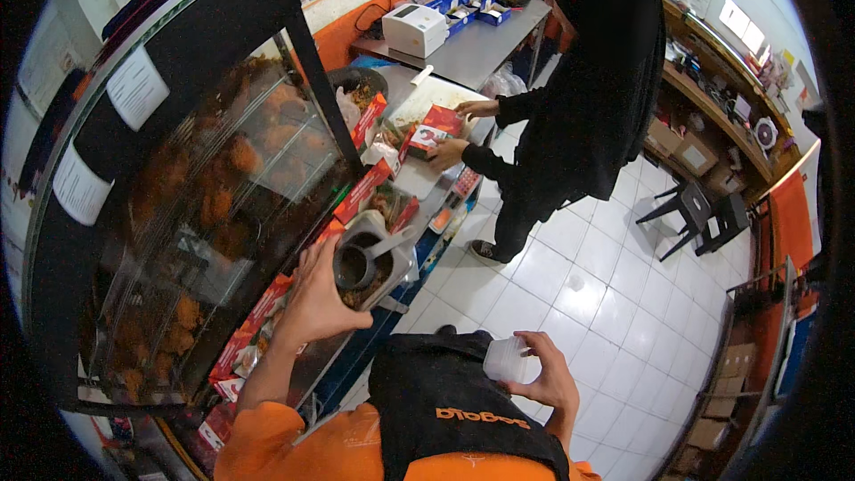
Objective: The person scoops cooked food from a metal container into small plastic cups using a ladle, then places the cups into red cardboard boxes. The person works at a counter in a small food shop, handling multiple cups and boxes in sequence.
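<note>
My left hand (pixel 317 300) is spread around the near side of a square plastic tub (pixel 403 267), thumb and fingers on its walls. Inside the tub, a grey plastic scoop (pixel 354 266) rests on dark, crumbly food, its handle lying over the far rim. In front of my black apron (pixel 427 374), my right hand (pixel 551 374) grips a small translucent plastic container (pixel 505 359) between thumb and fingers. What this container holds cannot be made out.
A glass display case (pixel 220 214) of fried food stands to the left. Open red boxes (pixel 364 190) line the counter. Across from me, a person in black (pixel 588 60) handles a red and white box (pixel 437 128). Beyond sits a white label printer (pixel 414 30); black stools (pixel 688 210) stand right.
</note>
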`<state>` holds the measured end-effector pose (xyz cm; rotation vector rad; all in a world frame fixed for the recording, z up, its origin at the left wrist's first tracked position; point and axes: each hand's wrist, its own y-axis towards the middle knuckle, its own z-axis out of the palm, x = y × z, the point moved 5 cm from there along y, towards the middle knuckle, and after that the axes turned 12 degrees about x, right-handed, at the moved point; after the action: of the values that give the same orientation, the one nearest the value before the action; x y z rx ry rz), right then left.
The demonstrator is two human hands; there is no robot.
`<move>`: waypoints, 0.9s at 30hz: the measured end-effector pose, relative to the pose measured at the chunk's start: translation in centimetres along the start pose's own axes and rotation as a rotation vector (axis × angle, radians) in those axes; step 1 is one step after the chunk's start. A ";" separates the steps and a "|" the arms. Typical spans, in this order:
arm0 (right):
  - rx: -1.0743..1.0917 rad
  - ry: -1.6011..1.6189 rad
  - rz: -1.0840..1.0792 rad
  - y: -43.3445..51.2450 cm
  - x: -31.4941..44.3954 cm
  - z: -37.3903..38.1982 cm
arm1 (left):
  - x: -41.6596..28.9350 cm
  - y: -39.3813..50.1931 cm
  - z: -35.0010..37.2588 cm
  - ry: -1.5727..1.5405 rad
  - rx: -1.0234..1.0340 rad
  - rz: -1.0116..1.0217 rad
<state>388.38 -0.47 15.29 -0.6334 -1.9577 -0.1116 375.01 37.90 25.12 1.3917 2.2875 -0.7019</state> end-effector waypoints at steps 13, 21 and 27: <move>0.084 -0.059 0.012 20.4 -8.6 -15.8 | -3.4 30.6 -4.9 0.035 -0.153 -0.075; 0.138 -0.150 0.057 33.4 -10.7 -27.4 | -0.8 52.8 -2.9 0.069 -0.019 -0.323; 0.218 -0.177 0.069 40.1 -11.3 -31.4 | 2.1 62.8 0.5 0.094 0.022 -0.388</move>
<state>436.87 18.69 12.31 -0.5818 -2.0794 0.2051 430.35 63.48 9.71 1.0147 2.6656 -0.7897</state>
